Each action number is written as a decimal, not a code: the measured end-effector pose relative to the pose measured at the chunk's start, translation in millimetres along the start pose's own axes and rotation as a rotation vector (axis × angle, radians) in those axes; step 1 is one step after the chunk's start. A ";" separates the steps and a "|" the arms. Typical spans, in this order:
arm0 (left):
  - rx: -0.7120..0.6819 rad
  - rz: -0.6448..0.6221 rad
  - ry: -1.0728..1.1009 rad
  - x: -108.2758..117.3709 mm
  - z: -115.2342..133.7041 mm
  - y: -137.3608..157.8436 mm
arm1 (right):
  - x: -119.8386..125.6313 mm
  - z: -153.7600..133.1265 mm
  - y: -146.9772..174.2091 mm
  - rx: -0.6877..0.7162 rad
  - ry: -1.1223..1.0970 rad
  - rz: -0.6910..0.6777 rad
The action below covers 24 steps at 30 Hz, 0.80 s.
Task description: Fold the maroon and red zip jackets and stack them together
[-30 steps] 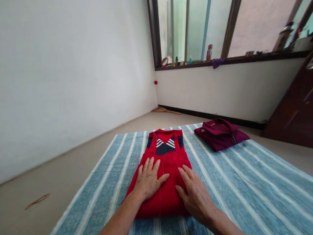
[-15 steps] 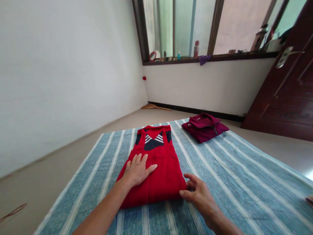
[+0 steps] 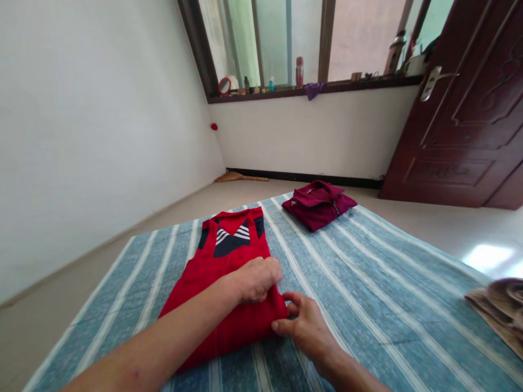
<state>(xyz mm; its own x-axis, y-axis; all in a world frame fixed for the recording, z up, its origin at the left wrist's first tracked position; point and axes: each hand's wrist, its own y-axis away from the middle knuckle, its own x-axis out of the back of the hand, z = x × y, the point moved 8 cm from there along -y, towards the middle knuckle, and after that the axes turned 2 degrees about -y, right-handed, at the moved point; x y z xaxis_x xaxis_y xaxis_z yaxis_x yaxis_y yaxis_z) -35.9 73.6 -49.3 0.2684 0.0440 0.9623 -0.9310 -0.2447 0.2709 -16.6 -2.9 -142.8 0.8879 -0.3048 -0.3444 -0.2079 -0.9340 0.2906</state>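
Head view, one frame. A folded red cloth garment with a navy and white striped chest panel (image 3: 229, 272) lies flat on a blue-and-white striped woven mat (image 3: 368, 294) spread on the floor, left of the mat's middle, collar end pointing toward the far wall.

Left hand (image 3: 257, 279): forearm crosses over the garment from the lower left; the hand rests on the garment's right edge with fingers curled down over that edge, gripping the cloth.

Right hand (image 3: 304, 326): on the mat just beside the garment's near right corner. Thumb and forefinger are narrowly pinched at the corner of the red cloth; the remaining fingers are loosely bent. The two hands are close together, nearly touching.

Surroundings: a folded maroon zip-front garment (image 3: 318, 204) lies on the mat's far side, well apart from the red one. A beige folded cloth (image 3: 498, 310) shows at the right edge of the frame. A dark brown wooden door (image 3: 461, 120) stands at right. A dark window sill (image 3: 314, 90) carries small bottles and a small round red mirror (image 3: 224, 86).
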 end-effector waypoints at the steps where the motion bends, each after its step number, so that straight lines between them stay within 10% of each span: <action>1: -0.002 -0.006 -0.019 2.0 -1.0 -0.1 | 0.6 -0.3 -1.5 0.006 0.036 -0.007; 24: 0.059 0.052 -0.202 -6.6 -3.4 -16.8 | -6.1 -22.6 -26.3 -0.049 0.558 0.016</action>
<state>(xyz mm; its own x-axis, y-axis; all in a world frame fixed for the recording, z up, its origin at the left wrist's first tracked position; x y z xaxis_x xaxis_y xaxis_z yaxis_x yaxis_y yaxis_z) -22.9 80.8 -60.1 0.2702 -0.1636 0.9488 -0.9302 -0.2985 0.2134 -7.3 27.7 -128.2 0.9700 -0.1615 0.1816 -0.2158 -0.9162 0.3378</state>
